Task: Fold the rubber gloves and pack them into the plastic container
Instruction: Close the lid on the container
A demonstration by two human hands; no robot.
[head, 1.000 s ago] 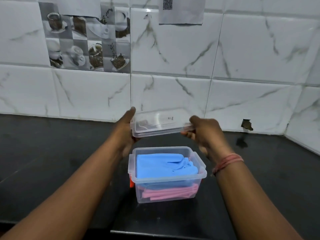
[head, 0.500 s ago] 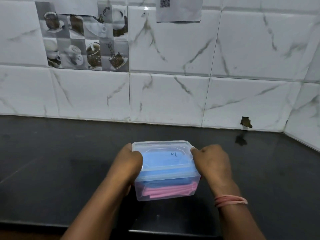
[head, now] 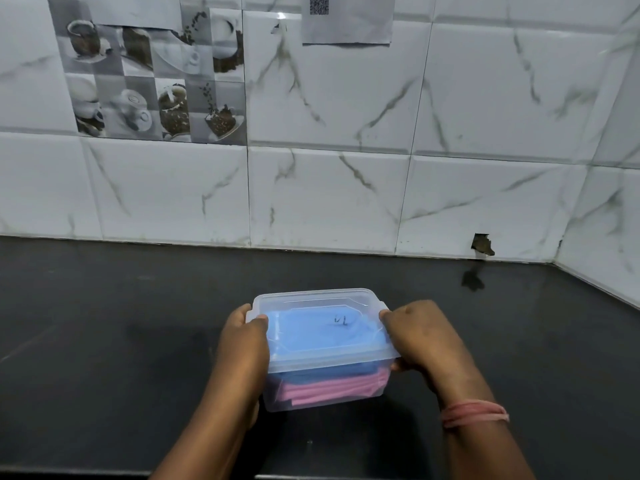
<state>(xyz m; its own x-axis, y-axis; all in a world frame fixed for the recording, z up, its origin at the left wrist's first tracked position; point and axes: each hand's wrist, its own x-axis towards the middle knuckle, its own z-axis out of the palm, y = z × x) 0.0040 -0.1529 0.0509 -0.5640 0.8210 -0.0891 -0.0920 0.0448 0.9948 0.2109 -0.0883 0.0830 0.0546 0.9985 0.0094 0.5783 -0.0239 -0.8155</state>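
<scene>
A clear plastic container (head: 325,398) stands on the black counter, near its front edge. Its clear lid (head: 311,299) lies on top of it. Through the plastic I see a folded blue glove (head: 322,332) on top and a folded pink glove (head: 329,388) beneath it. My left hand (head: 244,344) grips the left end of the lid and box, thumb on the lid's rim. My right hand (head: 420,336) grips the right end, fingers curled over the rim and thumb under it.
The black counter (head: 121,323) runs to a white marble-tiled wall (head: 329,195) behind and a side wall at the right. A chipped hole (head: 483,244) marks the wall base. The counter's front edge lies just below my forearms.
The lid, held in the air above the open box a second ago, came down onto the box. Both hands now clasp the lid's ends against the container.
</scene>
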